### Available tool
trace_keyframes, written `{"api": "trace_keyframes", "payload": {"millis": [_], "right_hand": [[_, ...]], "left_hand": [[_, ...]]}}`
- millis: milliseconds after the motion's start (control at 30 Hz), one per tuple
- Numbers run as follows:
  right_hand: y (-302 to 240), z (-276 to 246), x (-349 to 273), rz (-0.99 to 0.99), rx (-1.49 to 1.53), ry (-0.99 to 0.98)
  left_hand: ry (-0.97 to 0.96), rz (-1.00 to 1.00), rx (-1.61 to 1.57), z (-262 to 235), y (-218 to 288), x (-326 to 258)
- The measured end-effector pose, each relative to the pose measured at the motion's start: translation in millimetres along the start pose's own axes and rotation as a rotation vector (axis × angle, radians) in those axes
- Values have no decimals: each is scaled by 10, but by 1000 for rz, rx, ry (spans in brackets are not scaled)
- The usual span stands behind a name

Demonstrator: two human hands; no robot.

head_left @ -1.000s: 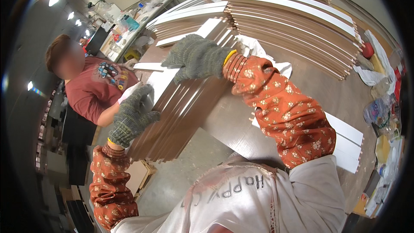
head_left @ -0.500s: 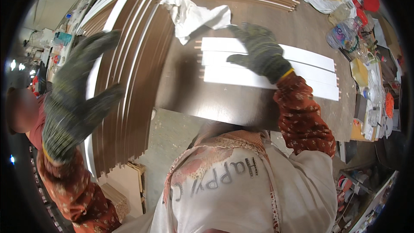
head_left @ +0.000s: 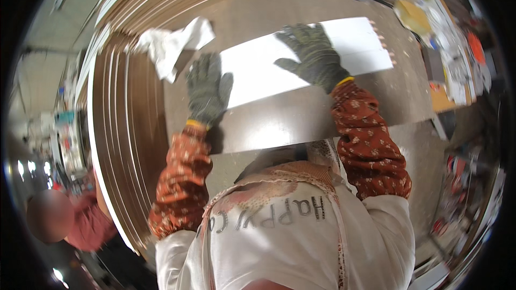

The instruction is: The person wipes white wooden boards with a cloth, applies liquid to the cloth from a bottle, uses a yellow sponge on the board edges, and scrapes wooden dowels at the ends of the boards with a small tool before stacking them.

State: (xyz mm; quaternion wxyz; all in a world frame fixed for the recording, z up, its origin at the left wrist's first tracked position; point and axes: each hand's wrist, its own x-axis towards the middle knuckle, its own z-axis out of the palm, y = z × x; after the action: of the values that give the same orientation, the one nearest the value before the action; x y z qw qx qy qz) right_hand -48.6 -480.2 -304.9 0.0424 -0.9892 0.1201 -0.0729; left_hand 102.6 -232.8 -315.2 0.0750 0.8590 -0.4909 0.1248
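Swung away from the stacked boards [head_left: 135, 121] since the earlier frame, the left hand [head_left: 207, 90] is now at the left end of the white boards [head_left: 258, 70], which lie on the table [head_left: 269, 123] under the right hand [head_left: 314, 56]. Many boards seem already piled — these few appear left unstacked. Right fingers spread wide, apparently resting on top; left fingers nearly together, thumb apart — neither hand visibly grips anything

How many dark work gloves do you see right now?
2: the left glove at the left end of the white boards, the right glove over them. The co-worker may have others, hidden from view.
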Motion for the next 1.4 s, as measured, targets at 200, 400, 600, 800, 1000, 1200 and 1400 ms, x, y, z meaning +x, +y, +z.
{"api": "trace_keyframes", "payload": {"millis": [200,400,600,800,1000,1200,1400], "right_hand": [[7,7,-204,-17,4,30],[356,-327,-612,20,283,107],[964,-355,-1249,395,91,351],[632,-392,-1287,28,-46,300],[342,-427,-983,-133,178,270],[-66,-329,-118,-231,194,310],[73,65,154,-27,-41,213]], "left_hand": [[-46,29,-24,1,-25,-76],[-80,46,-72,-156,65,-117],[247,-193,-211,-286,-498,152],[69,-121,276,-209,-1104,863],[74,-323,-6,94,-1298,753],[169,-719,-1081,-254,-680,940],[167,-227,-1540,-682,207,1481]]}}
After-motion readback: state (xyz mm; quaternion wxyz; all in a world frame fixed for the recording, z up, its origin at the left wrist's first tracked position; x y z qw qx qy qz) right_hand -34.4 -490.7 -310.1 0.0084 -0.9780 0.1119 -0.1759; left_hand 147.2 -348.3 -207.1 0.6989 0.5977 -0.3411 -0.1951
